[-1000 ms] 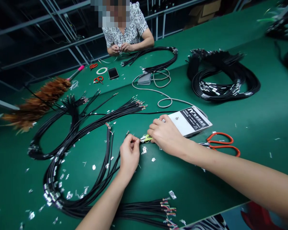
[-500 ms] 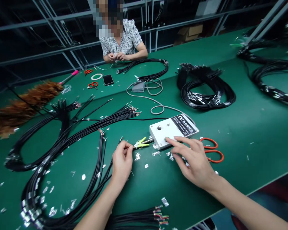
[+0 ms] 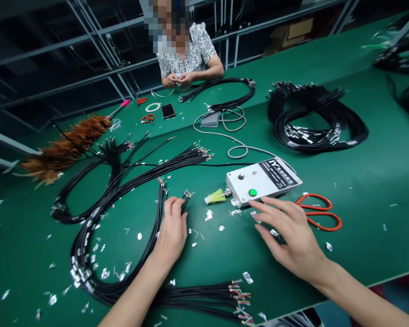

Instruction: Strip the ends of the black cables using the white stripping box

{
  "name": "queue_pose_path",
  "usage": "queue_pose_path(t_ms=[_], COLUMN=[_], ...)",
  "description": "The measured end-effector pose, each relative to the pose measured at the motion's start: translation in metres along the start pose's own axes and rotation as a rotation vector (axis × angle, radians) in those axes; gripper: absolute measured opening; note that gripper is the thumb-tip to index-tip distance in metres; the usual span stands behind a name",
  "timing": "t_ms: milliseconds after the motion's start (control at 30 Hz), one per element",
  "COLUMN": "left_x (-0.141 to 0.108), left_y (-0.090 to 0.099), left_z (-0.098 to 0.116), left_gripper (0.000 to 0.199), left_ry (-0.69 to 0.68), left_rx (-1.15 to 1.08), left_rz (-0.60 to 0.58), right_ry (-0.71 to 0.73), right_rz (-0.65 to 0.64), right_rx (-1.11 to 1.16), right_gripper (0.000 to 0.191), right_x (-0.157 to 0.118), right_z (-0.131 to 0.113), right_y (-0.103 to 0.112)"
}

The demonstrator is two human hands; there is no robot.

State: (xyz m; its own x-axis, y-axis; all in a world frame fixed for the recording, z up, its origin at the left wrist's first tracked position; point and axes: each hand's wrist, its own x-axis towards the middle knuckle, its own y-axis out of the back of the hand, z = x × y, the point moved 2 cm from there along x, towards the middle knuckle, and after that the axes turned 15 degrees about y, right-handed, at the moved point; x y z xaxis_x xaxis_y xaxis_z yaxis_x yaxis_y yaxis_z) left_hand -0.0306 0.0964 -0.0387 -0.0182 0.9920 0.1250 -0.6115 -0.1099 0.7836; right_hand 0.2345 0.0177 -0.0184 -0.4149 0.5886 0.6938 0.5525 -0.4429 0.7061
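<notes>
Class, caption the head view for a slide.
Left hand holding a black cable, right hand open near a white box.

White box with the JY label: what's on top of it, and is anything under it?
On top of the white box: a black knob, a green button, a small metal fitting and a black printed label. Whatever lies beneath is covered by the box.

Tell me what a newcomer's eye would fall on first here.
Probably the white box with its bright green button, just beyond the right hand. Next come the orange-handled scissors to the box's right, and the brown feather duster at the picture's left.
</notes>
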Motion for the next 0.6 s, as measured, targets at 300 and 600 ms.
queue_pose_path(t_ms=[300, 600], left_x=[-0.007, -0.085], left_y=[0.043, 0.028], left_z=[-0.017, 0.051], left_gripper=[0.023, 0.020], left_ry=[-0.050, -0.071], left_rx=[0.608, 0.286], left_rz=[0.079, -0.888], right_ry=[-0.051, -0.089], right_rz=[-0.133, -0.184], right_rx=[0.374, 0.476], right_gripper=[0.020, 0.017], right_x=[-0.014, -0.015], right_z=[-0.026, -0.033], right_y=[-0.014, -0.017])
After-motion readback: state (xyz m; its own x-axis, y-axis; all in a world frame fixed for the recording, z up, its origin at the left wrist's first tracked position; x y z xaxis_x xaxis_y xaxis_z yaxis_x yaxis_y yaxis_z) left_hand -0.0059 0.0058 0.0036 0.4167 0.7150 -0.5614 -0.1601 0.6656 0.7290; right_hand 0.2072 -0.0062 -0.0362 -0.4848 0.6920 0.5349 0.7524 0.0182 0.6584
